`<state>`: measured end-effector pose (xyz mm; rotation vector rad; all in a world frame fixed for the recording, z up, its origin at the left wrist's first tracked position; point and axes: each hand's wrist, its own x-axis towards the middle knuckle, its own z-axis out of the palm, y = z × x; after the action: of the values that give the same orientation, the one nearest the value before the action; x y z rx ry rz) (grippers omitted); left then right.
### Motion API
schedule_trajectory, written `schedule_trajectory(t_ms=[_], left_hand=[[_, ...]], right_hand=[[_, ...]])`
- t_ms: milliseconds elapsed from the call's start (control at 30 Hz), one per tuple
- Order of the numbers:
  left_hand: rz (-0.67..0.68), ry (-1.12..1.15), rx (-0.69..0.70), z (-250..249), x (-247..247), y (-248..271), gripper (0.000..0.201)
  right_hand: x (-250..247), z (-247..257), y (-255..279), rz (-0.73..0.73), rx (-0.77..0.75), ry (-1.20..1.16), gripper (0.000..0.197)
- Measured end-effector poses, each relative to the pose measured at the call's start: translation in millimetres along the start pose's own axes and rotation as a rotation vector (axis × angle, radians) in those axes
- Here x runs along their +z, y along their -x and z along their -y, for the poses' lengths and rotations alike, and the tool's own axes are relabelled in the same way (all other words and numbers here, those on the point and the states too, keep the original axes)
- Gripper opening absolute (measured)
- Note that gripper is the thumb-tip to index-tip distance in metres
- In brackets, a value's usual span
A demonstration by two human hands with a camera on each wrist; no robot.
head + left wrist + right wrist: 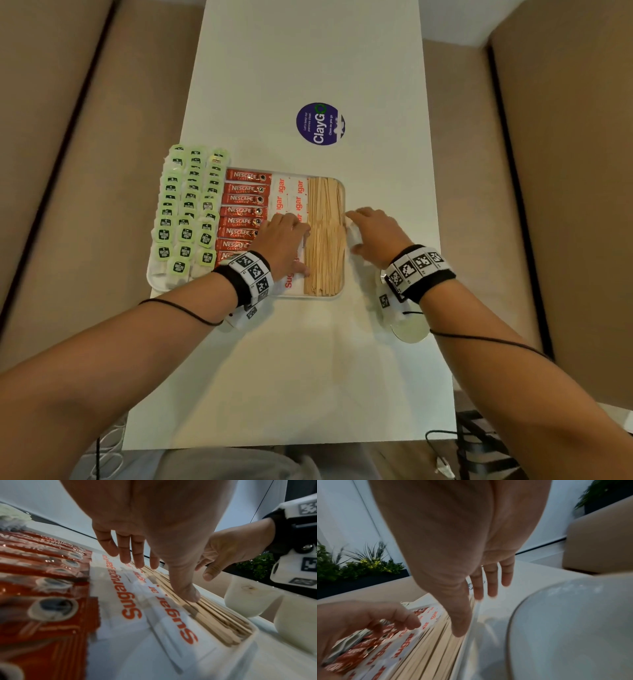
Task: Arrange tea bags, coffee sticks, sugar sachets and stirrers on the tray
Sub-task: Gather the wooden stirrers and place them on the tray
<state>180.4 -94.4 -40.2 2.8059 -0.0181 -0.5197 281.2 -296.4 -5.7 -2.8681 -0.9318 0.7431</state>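
Both hands' straight fingers flank the stirrers.

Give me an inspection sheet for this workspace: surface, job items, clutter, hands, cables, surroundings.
Surface: white table, round purple ClayGo sticker.
Job's things: white tray holds, left to right, green tea bags, red coffee sticks, sugar sachets, wooden stirrers.
Clutter: nothing seen.
Hands: left hand flat on sachets, thumb on stirrers; right hand open at tray's right rim.
Cables: thin black cables along both forearms.
Surroundings: beige seating both sides, plants behind.
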Motion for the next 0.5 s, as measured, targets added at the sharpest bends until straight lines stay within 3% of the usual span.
schedule_trajectory(t_ms=[233, 367, 500], left_hand=[[0.064, -0.071, 0.062, -5, 0, -5, 0.118], [0.065, -0.1, 0.068, -12, 3, -7, 0.12], [0.055, -0.102, 0.07, -14, 3, -7, 0.118]], right_hand=[[8, 9, -7, 0.098, 0.073, 0.042, 0.032], [15, 17, -12, 0.114, 0.098, 0.064, 0.014], [19, 19, -14, 0.116, 0.092, 0.021, 0.011]])
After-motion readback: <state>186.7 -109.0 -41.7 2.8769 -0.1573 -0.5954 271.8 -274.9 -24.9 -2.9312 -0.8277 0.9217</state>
